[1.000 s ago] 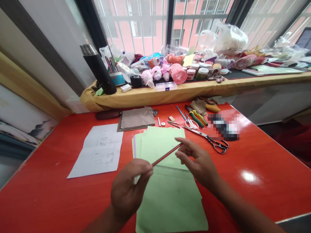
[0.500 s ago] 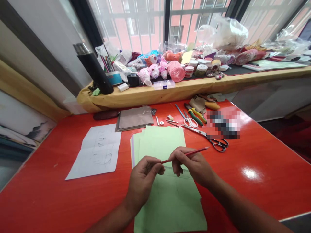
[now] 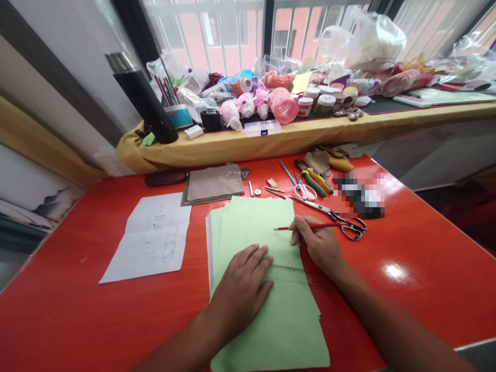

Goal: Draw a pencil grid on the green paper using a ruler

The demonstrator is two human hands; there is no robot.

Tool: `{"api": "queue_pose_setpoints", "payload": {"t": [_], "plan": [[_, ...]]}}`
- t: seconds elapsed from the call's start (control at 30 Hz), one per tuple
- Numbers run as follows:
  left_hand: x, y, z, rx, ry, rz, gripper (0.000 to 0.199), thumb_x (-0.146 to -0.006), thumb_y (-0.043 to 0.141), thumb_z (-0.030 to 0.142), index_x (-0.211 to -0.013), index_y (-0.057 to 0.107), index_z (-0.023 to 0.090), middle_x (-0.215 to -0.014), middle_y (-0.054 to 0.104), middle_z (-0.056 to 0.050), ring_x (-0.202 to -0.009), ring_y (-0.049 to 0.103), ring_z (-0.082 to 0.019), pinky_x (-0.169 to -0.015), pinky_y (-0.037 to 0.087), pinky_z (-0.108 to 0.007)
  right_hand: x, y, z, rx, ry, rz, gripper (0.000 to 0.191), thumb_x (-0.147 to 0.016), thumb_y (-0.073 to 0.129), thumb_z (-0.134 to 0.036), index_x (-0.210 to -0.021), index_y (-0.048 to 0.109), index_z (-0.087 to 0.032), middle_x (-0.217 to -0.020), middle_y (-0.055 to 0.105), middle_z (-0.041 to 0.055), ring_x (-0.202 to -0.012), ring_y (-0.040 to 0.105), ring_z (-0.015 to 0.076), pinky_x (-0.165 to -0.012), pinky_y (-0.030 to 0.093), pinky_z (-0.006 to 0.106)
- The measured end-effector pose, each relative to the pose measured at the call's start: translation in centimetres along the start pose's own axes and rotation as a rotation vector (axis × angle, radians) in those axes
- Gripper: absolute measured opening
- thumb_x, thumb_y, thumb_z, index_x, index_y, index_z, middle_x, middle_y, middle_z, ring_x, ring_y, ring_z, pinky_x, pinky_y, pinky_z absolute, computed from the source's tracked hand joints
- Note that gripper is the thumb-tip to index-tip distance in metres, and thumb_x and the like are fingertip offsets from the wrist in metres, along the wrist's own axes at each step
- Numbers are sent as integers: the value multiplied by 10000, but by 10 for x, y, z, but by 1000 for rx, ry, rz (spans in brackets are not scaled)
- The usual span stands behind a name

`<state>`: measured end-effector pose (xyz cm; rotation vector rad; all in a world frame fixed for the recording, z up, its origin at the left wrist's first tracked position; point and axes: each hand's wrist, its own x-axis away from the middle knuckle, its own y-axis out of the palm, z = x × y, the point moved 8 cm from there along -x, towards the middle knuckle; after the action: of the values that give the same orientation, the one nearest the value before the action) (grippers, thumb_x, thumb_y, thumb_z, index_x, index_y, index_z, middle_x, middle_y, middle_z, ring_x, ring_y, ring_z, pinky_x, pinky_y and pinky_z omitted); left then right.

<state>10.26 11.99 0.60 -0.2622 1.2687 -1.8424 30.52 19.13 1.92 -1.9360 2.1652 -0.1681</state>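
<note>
My left hand (image 3: 244, 284) lies flat on the green paper (image 3: 271, 330), its fingers stretched out. Just right of its fingertips, a clear ruler (image 3: 289, 272) lies across the sheet. In my right hand (image 3: 318, 240) is a slim red pencil (image 3: 284, 228), pinched between thumb and fingers and held nearly level over the paper's right edge. The pencil's left end, which looks like an eraser with a metal band, points over the sheet. Faint lines show on the paper, and more sheets are stacked beneath it.
Left of the stack lies a white sheet with drawings (image 3: 151, 232). Large scissors (image 3: 329, 212), white-handled scissors (image 3: 305, 192) and pliers (image 3: 315, 182) lie beyond my right hand. Grey-brown sheets (image 3: 215, 185) rest behind. A black flask (image 3: 145, 103) stands on the crowded sill.
My left hand has let go of the pencil's end and moved down flat onto the paper. My right hand has shifted slightly right, and the pencil has swung closer to level.
</note>
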Motion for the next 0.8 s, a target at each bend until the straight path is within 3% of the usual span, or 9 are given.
{"api": "queue_pose_setpoints", "payload": {"t": [0.37,0.8], "plan": [[-1,1,2,-134,37,-33,427,-1059,573,264,-1477,563,177,-1580,583,-125,-1487,502,-303,-1195,477,-543,3,13,1,40,-10,-81,522,-1051,549,-652,-829,726,-214,-638,711,28,-577,595,180,-570,471,309],[-1,3,2,-147,30,-32,416,-1059,559,263,-1464,576,166,-1573,585,-136,-1483,504,-316,-1197,469,-552,3,14,-4,147,-43,-102,491,-1059,544,-619,-822,735,-233,-670,723,23,-647,645,202,-661,507,338]]}}
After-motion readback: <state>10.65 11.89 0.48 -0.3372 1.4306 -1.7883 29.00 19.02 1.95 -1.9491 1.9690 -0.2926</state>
